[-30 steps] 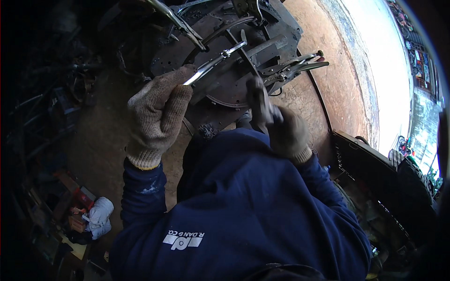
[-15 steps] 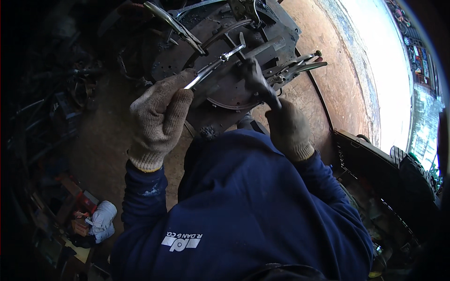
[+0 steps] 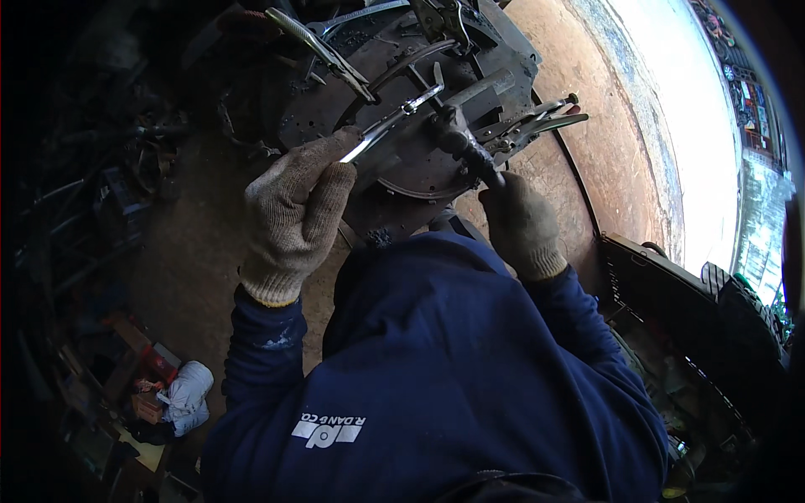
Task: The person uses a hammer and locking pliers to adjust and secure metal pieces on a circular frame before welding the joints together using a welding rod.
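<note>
Both of my hands wear knitted work gloves. My left hand [image 3: 293, 214] is closed around the handles of shiny metal pliers [image 3: 377, 137], whose jaws reach over a dark round metal worktable [image 3: 314, 117]. In my right hand [image 3: 521, 225] is a dark hammer [image 3: 474, 152], gripped by the end of its handle. The hammer's head is low over the work, close beside the pliers' jaws. A curved metal strip [image 3: 402, 65] and a flat bar [image 3: 482, 86] lie on the table there. Whether the hammer touches anything, I cannot tell.
Locking pliers [image 3: 537, 123] are at the table's right, more locking pliers [image 3: 319, 52] at its far left, and a clamp [image 3: 440, 21] at the back. A cable [image 3: 579, 180] runs over the floor at right. A white bundle [image 3: 186, 396] lies at lower left.
The hammer's head, blurred before, now shows sharply. In the picture my left hand, the pliers and the table are shifted slightly right.
</note>
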`<state>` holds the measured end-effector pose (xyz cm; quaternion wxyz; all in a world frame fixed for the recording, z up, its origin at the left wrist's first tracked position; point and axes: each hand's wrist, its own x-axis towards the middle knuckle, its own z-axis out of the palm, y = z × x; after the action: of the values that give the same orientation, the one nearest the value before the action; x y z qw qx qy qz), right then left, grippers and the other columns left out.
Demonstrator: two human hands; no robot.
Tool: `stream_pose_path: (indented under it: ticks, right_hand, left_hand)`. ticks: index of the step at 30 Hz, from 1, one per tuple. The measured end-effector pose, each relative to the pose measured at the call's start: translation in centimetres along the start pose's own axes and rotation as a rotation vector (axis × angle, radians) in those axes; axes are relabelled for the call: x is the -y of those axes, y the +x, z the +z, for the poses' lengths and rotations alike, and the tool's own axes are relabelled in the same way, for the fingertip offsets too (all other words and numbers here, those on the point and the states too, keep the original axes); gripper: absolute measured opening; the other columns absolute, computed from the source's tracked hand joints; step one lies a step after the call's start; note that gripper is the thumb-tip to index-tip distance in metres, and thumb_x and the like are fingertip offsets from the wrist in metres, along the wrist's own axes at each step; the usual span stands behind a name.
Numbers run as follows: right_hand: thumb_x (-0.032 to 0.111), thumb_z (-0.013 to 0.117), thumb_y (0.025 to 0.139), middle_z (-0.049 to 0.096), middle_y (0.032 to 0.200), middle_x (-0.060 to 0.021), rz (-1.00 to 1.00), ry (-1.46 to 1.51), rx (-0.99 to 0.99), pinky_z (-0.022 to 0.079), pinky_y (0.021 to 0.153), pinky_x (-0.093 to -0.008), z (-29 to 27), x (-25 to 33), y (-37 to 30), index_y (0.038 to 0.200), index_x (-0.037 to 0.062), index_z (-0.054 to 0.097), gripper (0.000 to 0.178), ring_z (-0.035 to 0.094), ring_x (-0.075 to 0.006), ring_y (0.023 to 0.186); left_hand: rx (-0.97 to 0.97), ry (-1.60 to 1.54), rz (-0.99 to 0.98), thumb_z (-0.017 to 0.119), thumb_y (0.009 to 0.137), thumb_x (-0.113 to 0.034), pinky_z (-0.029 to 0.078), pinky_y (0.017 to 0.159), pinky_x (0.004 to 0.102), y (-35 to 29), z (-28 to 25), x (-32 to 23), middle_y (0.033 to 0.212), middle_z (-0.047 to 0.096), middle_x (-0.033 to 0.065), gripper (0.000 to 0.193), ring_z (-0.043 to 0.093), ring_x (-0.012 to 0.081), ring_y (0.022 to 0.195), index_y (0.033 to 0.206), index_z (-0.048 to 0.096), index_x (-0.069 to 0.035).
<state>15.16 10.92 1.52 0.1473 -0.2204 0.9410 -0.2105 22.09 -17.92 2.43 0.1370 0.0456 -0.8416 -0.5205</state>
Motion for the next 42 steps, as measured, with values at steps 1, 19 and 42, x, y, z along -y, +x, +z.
stream_pose_path:
  ticks: [1,19,42]
  right_hand:
    - [0.025,0.072,0.090,0.072,0.087,-0.0181,0.042,0.027,-0.016,0.056,0.068,-0.0479,0.0,-0.2,-0.1,0.105,0.0082,0.069,0.023,0.072,-0.0371,0.083]
    - [0.018,0.075,0.085,0.071,0.084,-0.0166,-0.065,0.189,-0.167,0.056,0.068,-0.0451,1.0,-2.0,-2.6,0.120,0.0043,0.066,0.038,0.072,-0.0347,0.078]
    - [0.024,0.079,0.082,0.071,0.086,-0.0142,-0.149,0.152,0.037,0.055,0.065,-0.0462,1.8,-4.1,-1.8,0.117,0.0111,0.066,0.039,0.071,-0.0361,0.078]
  left_hand:
    - [0.000,0.003,0.010,0.070,0.098,-0.010,0.062,0.079,0.0333,0.1,-0.1,0.1,0.110,0.076,0.0171,0.026,0.076,0.0253,0.097,0.121,0.072,0.000]
    - [0.029,-0.029,-0.025,0.069,0.099,-0.012,0.058,0.080,0.0316,-0.1,-0.1,0.4,0.112,0.074,0.0151,0.028,0.071,0.0220,0.096,0.125,0.071,-0.001]
    - [0.019,0.036,-0.162,0.065,0.103,-0.019,0.052,0.065,0.0245,-0.3,0.2,-0.2,0.117,0.075,0.0115,0.032,0.064,0.0102,0.073,0.129,0.070,-0.002]
